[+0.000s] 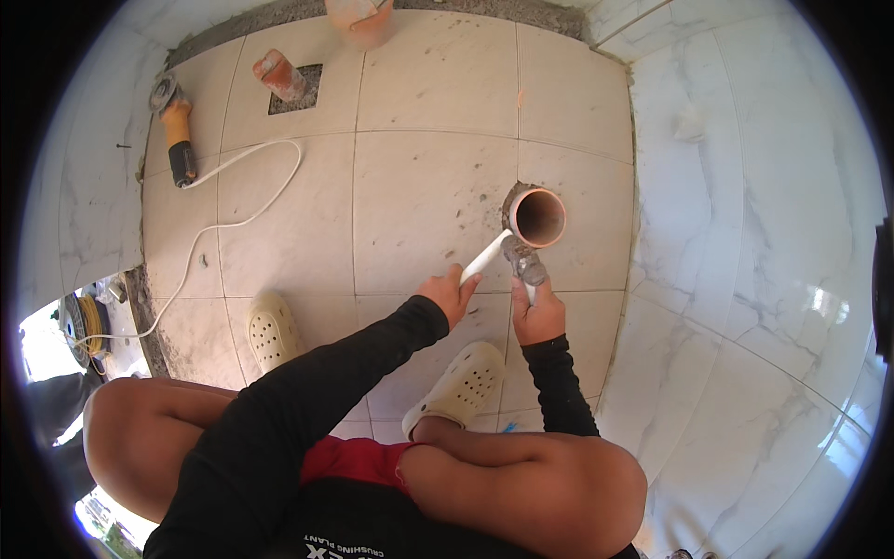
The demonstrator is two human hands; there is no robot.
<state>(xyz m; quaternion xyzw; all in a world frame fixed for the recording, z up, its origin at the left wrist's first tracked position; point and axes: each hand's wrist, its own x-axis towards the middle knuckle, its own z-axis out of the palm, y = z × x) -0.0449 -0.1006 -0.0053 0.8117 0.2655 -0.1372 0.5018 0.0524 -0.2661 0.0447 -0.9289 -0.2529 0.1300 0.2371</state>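
I squat over a tiled floor. My left hand grips a white flat stick-like tool whose tip reaches the rim of an orange pipe opening set in the floor. My right hand holds a small grey, mortar-coated tool just below the pipe. Grey mortar surrounds the pipe's left edge. Both hands are close together, right next to the pipe.
An angle grinder with a white cord lies at the far left. A short orange pipe stub stands in a square floor cutout, an orange bucket behind. Marble-look wall tiles rise on the right. My cream clogs rest on the floor.
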